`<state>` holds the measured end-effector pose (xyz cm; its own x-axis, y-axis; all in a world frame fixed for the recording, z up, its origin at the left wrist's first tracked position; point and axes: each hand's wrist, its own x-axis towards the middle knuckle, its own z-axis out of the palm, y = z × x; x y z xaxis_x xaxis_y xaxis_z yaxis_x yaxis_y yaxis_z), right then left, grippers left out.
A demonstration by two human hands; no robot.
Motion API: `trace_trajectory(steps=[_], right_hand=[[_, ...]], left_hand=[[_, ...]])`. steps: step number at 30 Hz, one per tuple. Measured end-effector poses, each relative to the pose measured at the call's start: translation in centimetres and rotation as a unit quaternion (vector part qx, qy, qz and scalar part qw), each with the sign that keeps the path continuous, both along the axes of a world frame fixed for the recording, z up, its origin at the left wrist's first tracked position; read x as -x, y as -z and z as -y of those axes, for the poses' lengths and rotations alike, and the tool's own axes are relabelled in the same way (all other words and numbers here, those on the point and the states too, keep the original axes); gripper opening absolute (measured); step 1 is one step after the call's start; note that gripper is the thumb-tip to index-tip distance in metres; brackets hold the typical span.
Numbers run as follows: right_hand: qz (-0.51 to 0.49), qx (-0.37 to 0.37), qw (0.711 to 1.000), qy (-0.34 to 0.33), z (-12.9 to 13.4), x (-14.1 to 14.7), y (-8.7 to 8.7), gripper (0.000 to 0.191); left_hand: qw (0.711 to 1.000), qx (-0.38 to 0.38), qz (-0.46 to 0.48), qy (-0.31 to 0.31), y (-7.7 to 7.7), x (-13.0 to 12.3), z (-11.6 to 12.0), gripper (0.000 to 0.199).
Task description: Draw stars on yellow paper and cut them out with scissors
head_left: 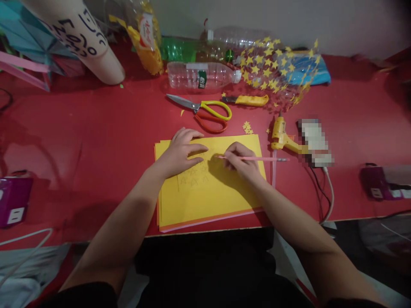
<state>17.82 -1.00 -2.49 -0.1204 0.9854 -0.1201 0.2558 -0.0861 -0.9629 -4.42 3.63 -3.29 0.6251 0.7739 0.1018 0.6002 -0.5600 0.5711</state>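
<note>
Yellow paper (pixel 205 207) lies on top of a stack with orange and pink sheets at the red table's front edge. Several small stars are drawn in pencil on its left half. My left hand (pixel 181 154) rests on the upper left of the paper, fingers stretched out and apart, partly covering the drawings. Over the right half, my right hand (pixel 240 160) grips a pink pencil (pixel 263 159) whose tip points left toward the sheet. Whether the tip touches the paper I cannot tell.
Scissors (pixel 197 107), a yellow utility knife (pixel 250 100) and small cut stars (pixel 247 127) lie beyond the paper. Right of it are a glue gun (pixel 279 134) and a blurred phone (pixel 316 141) with a cable. Plastic bottles (pixel 202 76) and a star-covered clear piece (pixel 269 68) line the back.
</note>
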Motion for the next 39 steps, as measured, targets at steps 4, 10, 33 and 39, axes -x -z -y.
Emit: trace_trajectory(steps=[4,10,33,39], right_hand=[[-0.045,0.035,0.998,0.017,-0.3,-0.2,0.0,0.020],[0.014,0.014,0.999,-0.051,0.0,0.6,-0.7,0.011],[0.109,-0.046,0.983,-0.144,0.6,0.6,-0.1,0.005],[0.116,-0.041,0.987,-0.102,0.7,0.9,0.0,0.010]], left_hand=[[0.999,-0.047,-0.010,-0.007,0.1,0.1,0.0,0.027],[1.000,-0.028,0.000,0.011,-0.3,-0.2,0.3,0.026],[0.999,0.045,0.000,0.011,-1.0,-0.3,0.3,0.026],[0.999,0.042,0.006,0.007,-0.8,-0.3,0.3,0.025]])
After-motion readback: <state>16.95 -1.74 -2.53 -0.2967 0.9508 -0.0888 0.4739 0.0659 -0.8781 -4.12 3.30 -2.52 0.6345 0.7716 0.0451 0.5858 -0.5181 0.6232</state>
